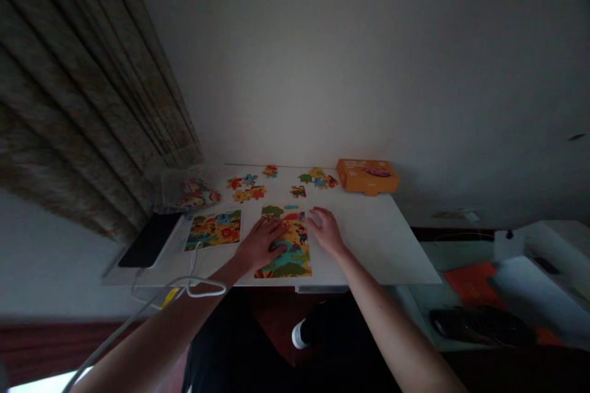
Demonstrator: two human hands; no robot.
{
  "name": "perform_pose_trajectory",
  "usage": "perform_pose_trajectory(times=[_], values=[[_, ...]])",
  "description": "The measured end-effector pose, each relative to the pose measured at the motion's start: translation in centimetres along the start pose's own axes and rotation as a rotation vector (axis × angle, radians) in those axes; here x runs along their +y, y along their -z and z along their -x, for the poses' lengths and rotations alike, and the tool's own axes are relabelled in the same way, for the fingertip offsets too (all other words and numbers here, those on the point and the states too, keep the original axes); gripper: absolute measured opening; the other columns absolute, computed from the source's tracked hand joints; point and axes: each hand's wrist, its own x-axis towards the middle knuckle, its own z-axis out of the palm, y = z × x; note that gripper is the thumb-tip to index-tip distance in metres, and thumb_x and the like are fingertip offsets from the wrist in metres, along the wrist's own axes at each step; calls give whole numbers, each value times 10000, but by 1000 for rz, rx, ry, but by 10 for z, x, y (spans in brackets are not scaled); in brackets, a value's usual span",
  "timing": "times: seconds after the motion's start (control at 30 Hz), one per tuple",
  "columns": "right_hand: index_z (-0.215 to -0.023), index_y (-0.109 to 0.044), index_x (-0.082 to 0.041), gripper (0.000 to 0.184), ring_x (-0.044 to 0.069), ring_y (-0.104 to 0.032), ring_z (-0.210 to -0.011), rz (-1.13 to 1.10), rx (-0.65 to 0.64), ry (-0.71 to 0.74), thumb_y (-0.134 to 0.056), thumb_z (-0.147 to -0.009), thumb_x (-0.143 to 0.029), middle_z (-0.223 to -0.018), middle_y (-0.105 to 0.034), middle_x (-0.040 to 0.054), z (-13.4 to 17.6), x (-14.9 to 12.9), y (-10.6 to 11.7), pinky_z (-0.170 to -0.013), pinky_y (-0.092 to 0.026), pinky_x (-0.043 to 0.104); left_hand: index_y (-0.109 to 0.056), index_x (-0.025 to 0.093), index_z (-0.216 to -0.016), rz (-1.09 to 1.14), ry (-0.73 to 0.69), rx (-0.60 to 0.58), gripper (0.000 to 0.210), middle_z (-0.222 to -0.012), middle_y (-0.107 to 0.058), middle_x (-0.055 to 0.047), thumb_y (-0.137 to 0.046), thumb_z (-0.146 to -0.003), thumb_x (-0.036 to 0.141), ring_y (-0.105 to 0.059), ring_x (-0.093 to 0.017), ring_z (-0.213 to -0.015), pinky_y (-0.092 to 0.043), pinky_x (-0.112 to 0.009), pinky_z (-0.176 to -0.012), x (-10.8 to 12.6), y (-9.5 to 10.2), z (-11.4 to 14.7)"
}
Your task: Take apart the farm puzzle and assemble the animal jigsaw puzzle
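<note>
In the head view, a colourful jigsaw puzzle [295,252] with trees, animals and a blue stream lies on the white table in front of me. My left hand [263,245] rests flat over its left and middle part, fingers spread, hiding some of the picture. Beside its upper right edge is my right hand [326,232], fingers slightly bent and apart from the thumb, with no piece visible between them. A picture sheet [214,230] with an elephant and a lion lies to the left. Behind the puzzle are a single loose piece [298,191] and several joined pieces [249,194].
Another cluster of pieces [319,178] lies near the wall, beside an orange box [367,177]. At the left are a clear bag [188,191] with colourful contents, a black tablet-like device [150,241] and a white cable [203,293] crossing the table's front edge.
</note>
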Motion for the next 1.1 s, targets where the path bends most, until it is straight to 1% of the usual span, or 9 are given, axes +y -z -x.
perform_pose_trajectory(times=[0.17,0.27,0.33,0.5,0.63,0.77,0.9,1.0,1.1], values=[[-1239,-689,-225,332,295,-616,-1221,193,-55,-43,-632,-918,-291,-1310,-691,128,-63,30,3,-1063,-482,463,-578,283,-1472,21,20,28,509,-1561,-535,-81,-596,-980,415,-450,-270,-1480,-271,-536,-1274,0,-1,1],[-1305,-660,-202,378,343,-572,-1278,326,-135,-88,-615,-941,-295,-1383,-644,170,-95,36,6,-1027,-484,491,-595,268,-1455,32,34,23,489,-1551,-546,-84,-597,-981,388,-452,-265,-1478,-268,-537,-1277,2,0,1],[-1314,-659,-180,378,387,-528,-1317,402,-180,-89,-582,-967,-307,-1418,-615,202,-106,34,6,-1006,-482,524,-600,267,-1450,38,35,19,487,-1550,-548,-81,-603,-977,385,-454,-263,-1477,-273,-534,-1277,3,1,1],[-1322,-665,-160,389,422,-534,-1257,503,-173,-37,-480,-1013,-309,-1390,-627,222,-93,23,4,-943,-491,532,-619,272,-1427,38,35,28,473,-1556,-541,-79,-621,-967,381,-456,-262,-1475,-277,-526,-1276,3,1,1],[-1293,-685,-164,377,374,-583,-1167,530,-178,30,-458,-1017,-283,-1268,-687,199,-65,20,13,-921,-497,483,-625,269,-1421,38,33,37,474,-1543,-553,-84,-630,-960,380,-459,-262,-1470,-256,-519,-1285,3,0,1],[-1268,-698,-198,342,322,-583,-1181,501,-194,95,-497,-1010,-298,-1271,-691,145,-43,28,27,-957,-479,432,-611,280,-1435,41,21,44,486,-1528,-567,-77,-623,-957,370,-450,-258,-1473,-260,-510,-1282,3,0,1],[-1278,-688,-212,365,312,-555,-1261,511,-152,32,-520,-1015,-400,-1394,-637,138,-34,34,31,-1009,-442,451,-639,271,-1403,71,18,65,473,-1531,-563,-85,-640,-943,379,-464,-273,-1462,-265,-523,-1279,0,-3,3],[-1341,-643,-207,426,321,-495,-1363,527,-112,-39,-504,-1020,-450,-1492,-568,158,-39,35,26,-1088,-378,516,-696,267,-1314,164,39,150,387,-1453,-631,-84,-638,-945,368,-556,-265,-1374,-365,-489,-1233,-7,-7,-2],[-1410,-583,-227,452,319,-437,-1428,527,-123,-85,-475,-1028,-443,-1560,-504,156,-49,37,21,-1147,-296,580,-739,262,-1201,224,186,276,282,-1317,-710,-77,-618,-949,297,-638,-243,-1259,-483,-420,-1135,-24,-3,-20]])
